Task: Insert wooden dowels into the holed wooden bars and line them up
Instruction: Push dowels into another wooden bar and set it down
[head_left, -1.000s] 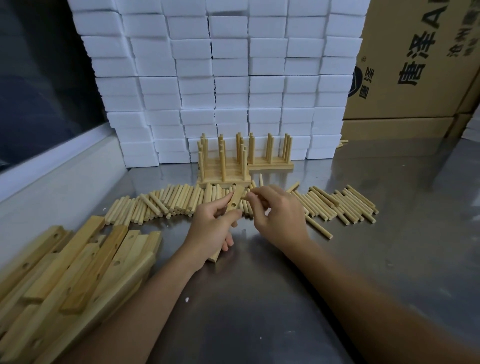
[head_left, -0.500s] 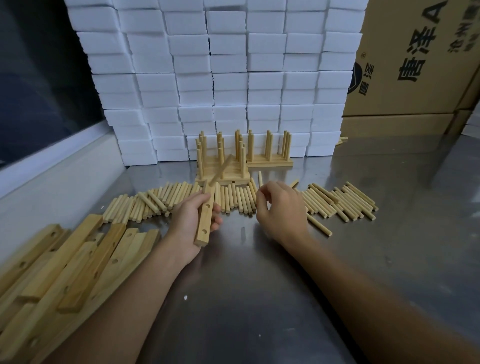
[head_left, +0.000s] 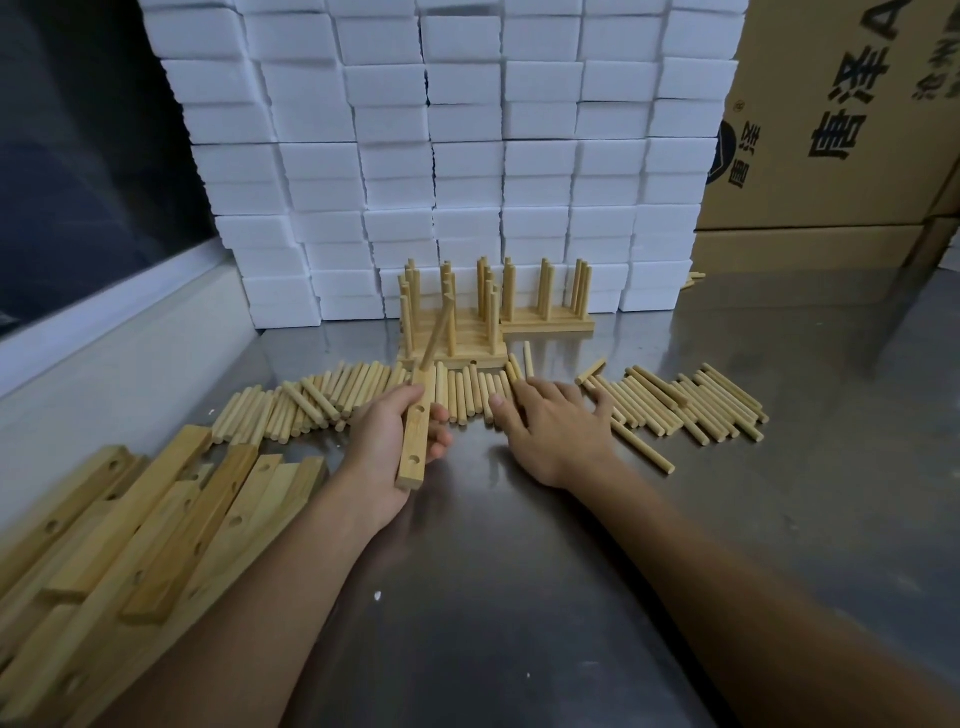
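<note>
Pale wooden bars with round holes (head_left: 156, 525) heaped at far left on the grey metal worktop (head_left: 519, 597). Beyond them, loose short wooden dowels (head_left: 322, 400) spread in a long row across the worktop, running rightward to a second cluster (head_left: 685, 405). Left hand (head_left: 387, 447) curled round a single holed wooden bar (head_left: 415, 441), held nearly upright above the worktop, one dowel (head_left: 439, 332) standing tilted from its top hole, two lower holes open. Behind, finished bars with upright dowels (head_left: 452, 322) lined up side by side against a stack of white foam blocks (head_left: 441, 156). Right hand (head_left: 558, 431) palm down, fingers spread and straight, resting on the loose dowels, gripping nothing visible. Hands apart, near each other. Brown cardboard box with black printed characters (head_left: 841, 119) at far right.
</note>
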